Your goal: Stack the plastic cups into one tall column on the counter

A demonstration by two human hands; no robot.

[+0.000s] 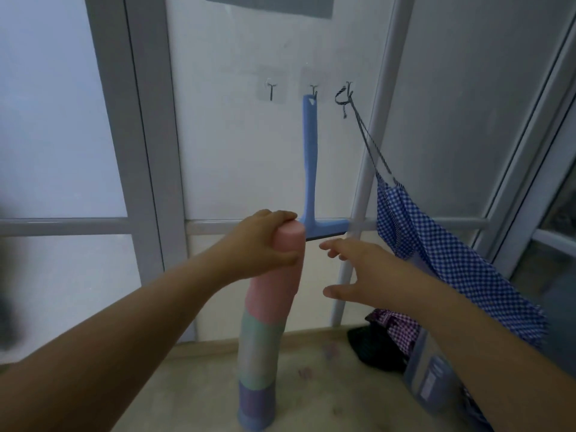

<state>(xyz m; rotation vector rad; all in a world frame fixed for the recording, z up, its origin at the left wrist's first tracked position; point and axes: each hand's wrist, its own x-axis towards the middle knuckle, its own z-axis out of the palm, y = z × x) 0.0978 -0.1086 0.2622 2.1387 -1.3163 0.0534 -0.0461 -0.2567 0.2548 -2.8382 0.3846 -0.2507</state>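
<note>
A tall column of nested plastic cups (265, 332) stands on the beige counter (327, 385), leaning slightly to the right. Its bottom cups are purple, the middle ones mint green and the upper ones pink. My left hand (261, 244) wraps around the top pink cup (290, 241), with fingers over its upturned base. My right hand (358, 272) hovers just right of the column's upper part, fingers spread, holding nothing and not touching the cups.
A blue squeegee (310, 169) hangs from a wall hook right behind the column top. A blue checked cloth (436, 251) hangs at the right. A dark checked bundle (383, 341) and a clear plastic container (433, 381) sit on the counter's right side.
</note>
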